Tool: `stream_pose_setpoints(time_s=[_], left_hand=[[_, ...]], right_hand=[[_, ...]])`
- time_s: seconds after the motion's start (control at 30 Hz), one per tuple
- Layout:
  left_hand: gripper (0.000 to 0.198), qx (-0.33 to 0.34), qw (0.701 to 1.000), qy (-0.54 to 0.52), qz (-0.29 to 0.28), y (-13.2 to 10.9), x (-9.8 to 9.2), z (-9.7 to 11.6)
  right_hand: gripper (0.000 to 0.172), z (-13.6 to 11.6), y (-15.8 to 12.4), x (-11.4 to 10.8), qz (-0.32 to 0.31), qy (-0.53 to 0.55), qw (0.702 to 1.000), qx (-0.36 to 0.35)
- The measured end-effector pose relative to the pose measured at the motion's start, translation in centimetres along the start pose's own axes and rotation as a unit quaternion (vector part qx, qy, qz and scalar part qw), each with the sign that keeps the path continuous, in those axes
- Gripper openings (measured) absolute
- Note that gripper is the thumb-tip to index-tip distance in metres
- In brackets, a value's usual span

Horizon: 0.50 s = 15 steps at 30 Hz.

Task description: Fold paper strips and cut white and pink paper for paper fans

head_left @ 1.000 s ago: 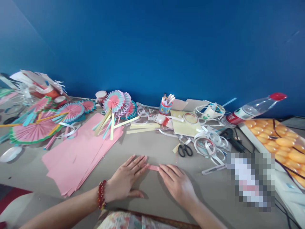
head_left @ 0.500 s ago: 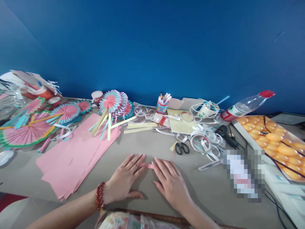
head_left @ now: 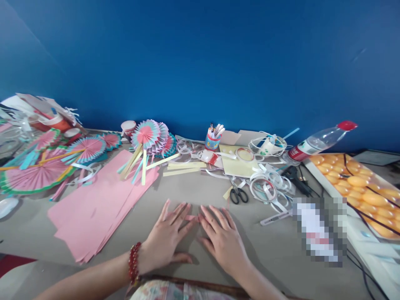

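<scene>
A narrow pink paper strip [head_left: 191, 218] lies on the grey table, mostly hidden beneath my fingers. My left hand [head_left: 164, 237] rests flat across its left part, fingers stretched and spread, thumb pointing right. Over the strip's right end lies my right hand [head_left: 223, 237], palm down with fingers extended. Only a short piece of pink shows between the two hands. Left of my hands is a stack of pink paper sheets [head_left: 103, 204]. Black-handled scissors [head_left: 238, 195] lie just beyond my right hand.
Folded paper fans [head_left: 146, 135] and pale yellow strips [head_left: 184, 168] lie toward the back. A pencil cup [head_left: 213, 141] stands near the blue wall. At right are tape rolls [head_left: 263, 188], a craft knife [head_left: 275, 218], a glue gun [head_left: 295, 179] and a tilted plastic bottle [head_left: 318, 143].
The fingers of my left hand have spread wider. My right hand has shifted slightly left, and less of the strip shows between the hands.
</scene>
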<state>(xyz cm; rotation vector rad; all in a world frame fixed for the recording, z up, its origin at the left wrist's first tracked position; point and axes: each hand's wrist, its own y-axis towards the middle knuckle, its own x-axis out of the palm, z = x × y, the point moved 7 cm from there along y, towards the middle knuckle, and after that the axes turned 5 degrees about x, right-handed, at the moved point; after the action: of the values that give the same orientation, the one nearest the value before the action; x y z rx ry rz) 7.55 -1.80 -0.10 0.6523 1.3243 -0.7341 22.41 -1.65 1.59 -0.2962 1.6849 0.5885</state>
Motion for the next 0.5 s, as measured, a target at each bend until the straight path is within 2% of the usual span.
stream_pose_setpoints(time_s=[0.17, 0.23, 0.37, 0.5], left_hand=[[0.094, -0.004, 1.000, -0.001, 0.007, 0.7, -0.1, 0.6], [0.095, 0.006, 1.000, -0.011, 0.007, 0.7, -0.1, 0.5], [0.095, 0.006, 1.000, -0.011, 0.008, 0.3, 0.2, 0.1], [0.098, 0.008, 1.000, -0.005, 0.008, 0.0, 0.7, -0.2]], right_hand=[[0.050, 0.1, -0.2, 0.2, 0.000, 0.006, 1.000, 0.016], [0.051, 0.5, -0.4, 0.2, -0.009, 0.002, 1.000, 0.006], [0.063, 1.5, -1.0, 0.3, -0.031, -0.017, 0.999, -0.018], [0.065, 2.0, -1.5, 0.7, -0.023, -0.029, 0.999, -0.039]])
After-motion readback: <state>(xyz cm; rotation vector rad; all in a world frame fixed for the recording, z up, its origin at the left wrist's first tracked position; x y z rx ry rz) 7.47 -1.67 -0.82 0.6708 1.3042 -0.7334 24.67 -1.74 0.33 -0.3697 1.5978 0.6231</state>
